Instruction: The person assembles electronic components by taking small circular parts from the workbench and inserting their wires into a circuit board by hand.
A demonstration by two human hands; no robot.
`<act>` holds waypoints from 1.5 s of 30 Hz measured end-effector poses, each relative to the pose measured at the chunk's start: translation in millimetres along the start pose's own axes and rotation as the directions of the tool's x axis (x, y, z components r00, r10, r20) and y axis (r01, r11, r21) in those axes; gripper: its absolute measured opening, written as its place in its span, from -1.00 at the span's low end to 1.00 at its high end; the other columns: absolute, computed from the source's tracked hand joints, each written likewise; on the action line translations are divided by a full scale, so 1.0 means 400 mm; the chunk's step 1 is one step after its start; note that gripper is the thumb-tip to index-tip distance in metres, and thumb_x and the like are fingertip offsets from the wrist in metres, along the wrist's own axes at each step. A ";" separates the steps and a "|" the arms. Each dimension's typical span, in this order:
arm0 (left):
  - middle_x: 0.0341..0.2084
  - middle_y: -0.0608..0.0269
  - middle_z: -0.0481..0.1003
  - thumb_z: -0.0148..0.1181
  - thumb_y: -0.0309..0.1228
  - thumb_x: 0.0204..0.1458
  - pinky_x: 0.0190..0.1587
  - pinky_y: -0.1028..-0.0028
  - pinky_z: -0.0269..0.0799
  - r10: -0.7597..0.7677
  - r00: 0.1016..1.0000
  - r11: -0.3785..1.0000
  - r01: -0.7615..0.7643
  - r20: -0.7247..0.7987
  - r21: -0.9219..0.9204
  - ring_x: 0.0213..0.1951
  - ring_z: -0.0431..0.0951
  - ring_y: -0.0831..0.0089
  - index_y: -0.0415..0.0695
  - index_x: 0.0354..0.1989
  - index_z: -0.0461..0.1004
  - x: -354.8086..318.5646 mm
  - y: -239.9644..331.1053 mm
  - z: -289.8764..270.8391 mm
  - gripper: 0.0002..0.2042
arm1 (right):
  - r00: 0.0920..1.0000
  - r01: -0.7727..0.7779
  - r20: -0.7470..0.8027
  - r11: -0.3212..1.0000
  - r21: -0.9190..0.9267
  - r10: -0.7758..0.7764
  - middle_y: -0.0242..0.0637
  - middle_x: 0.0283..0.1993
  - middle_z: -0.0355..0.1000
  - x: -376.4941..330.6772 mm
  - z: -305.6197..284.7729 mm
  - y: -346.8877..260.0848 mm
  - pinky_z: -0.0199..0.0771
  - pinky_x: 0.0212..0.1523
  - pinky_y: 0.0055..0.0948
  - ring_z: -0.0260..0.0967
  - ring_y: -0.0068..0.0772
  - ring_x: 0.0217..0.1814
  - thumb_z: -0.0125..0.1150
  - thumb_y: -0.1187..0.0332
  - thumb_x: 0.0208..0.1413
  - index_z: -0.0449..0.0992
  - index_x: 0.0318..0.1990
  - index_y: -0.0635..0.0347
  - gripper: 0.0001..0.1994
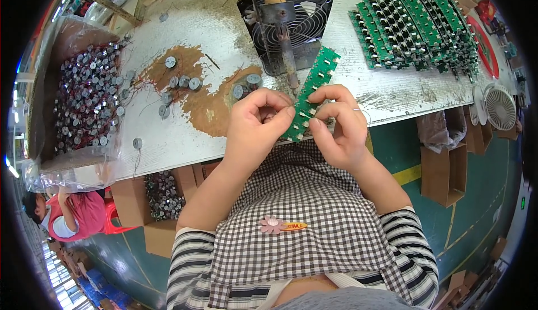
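Note:
A narrow green circuit board strip [320,76] with a row of small parts slants up in front of me, over the table's near edge. My right hand [343,128] grips it from the right, thumb and fingers closed on its edge. At its left side my left hand [259,120] is pinched shut, fingertips close to the board; what lies between them is too small to make out. Just above the left fingertips a soldering iron [287,58] hangs, its tip pointing down beside the board. Two round grey metal parts [246,86] lie near my left knuckles.
Behind the iron stands a black fan [314,21]. Stacked green boards [412,27] fill the right rear. A plastic-lined box [89,100] of round metal parts with thin wires stands left; loose ones [184,82] lie nearby. Below are cardboard boxes [443,172] and a seated person [78,214].

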State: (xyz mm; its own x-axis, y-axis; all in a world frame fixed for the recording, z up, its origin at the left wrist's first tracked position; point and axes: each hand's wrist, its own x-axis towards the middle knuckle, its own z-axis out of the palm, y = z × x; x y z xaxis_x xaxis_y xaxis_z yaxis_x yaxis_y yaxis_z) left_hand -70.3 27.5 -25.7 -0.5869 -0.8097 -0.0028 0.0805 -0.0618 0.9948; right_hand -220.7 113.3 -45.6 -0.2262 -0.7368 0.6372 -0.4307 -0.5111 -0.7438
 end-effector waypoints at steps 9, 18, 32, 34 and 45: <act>-0.44 0.32 0.46 0.22 -0.59 -0.08 -0.45 0.70 0.29 -0.077 0.997 0.997 0.076 0.025 0.034 -0.47 0.38 0.71 -0.25 -0.47 0.42 0.023 0.012 -0.004 -0.92 | 0.996 0.094 0.012 0.989 -0.114 -0.093 -0.07 -0.24 0.40 0.019 0.004 0.021 0.35 -0.52 -0.59 0.36 -0.44 -0.44 0.23 0.67 -0.11 0.42 -0.42 0.35 -0.88; -0.45 0.32 0.46 0.21 -0.61 -0.10 -0.44 0.68 0.30 -0.074 0.996 0.994 0.070 0.041 0.090 -0.47 0.38 0.71 -0.24 -0.49 0.40 0.021 0.016 -0.003 -0.91 | 0.997 0.076 0.008 0.988 -0.132 -0.076 -0.12 -0.25 0.38 0.014 0.012 0.013 0.31 -0.52 -0.60 0.34 -0.48 -0.43 0.25 0.67 -0.13 0.43 -0.41 0.32 -0.86; -0.33 0.09 0.48 0.37 -0.35 -0.20 -0.20 0.30 0.42 0.709 0.661 0.448 -0.156 -0.244 0.880 -0.23 0.52 0.15 -0.18 -0.24 0.55 -0.074 0.133 -0.278 -0.68 | 0.973 -0.136 -0.161 0.975 0.176 0.165 -0.12 -0.23 0.38 -0.025 0.007 0.044 0.38 -0.37 -0.65 0.30 -0.56 -0.38 0.02 0.61 0.16 0.39 -0.32 0.38 -0.96; -0.43 0.05 0.52 0.30 -0.28 -0.09 -0.29 0.26 0.43 0.582 0.676 0.388 0.256 -0.451 0.885 -0.36 0.55 0.11 -0.18 -0.24 0.56 -0.145 0.152 -0.377 -0.72 | 0.970 -0.157 -0.158 0.974 0.165 0.183 -0.12 -0.23 0.38 -0.028 0.007 0.047 0.40 -0.37 -0.63 0.30 -0.56 -0.37 0.02 0.61 0.16 0.39 -0.32 0.39 -0.96; -0.53 0.03 0.53 0.02 -0.34 0.15 -0.38 0.23 0.41 0.682 0.573 0.174 0.477 -0.455 0.862 -0.45 0.55 0.06 -0.15 -0.31 0.45 -0.166 -0.032 -0.571 -0.85 | 0.975 -0.153 -0.134 0.974 0.170 0.177 -0.17 -0.23 0.38 -0.020 0.020 0.053 0.40 -0.37 -0.66 0.30 -0.59 -0.38 0.03 0.62 0.15 0.38 -0.33 0.37 -0.98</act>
State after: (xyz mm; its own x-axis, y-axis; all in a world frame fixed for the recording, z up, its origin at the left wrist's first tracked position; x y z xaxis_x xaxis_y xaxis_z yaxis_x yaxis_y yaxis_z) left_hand 151.8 -51.5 -61.5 0.0849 -0.7715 0.6305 -0.9600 0.1060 0.2590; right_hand -221.1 104.8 -68.2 -0.4138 -0.7495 0.5168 -0.2365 -0.4597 -0.8560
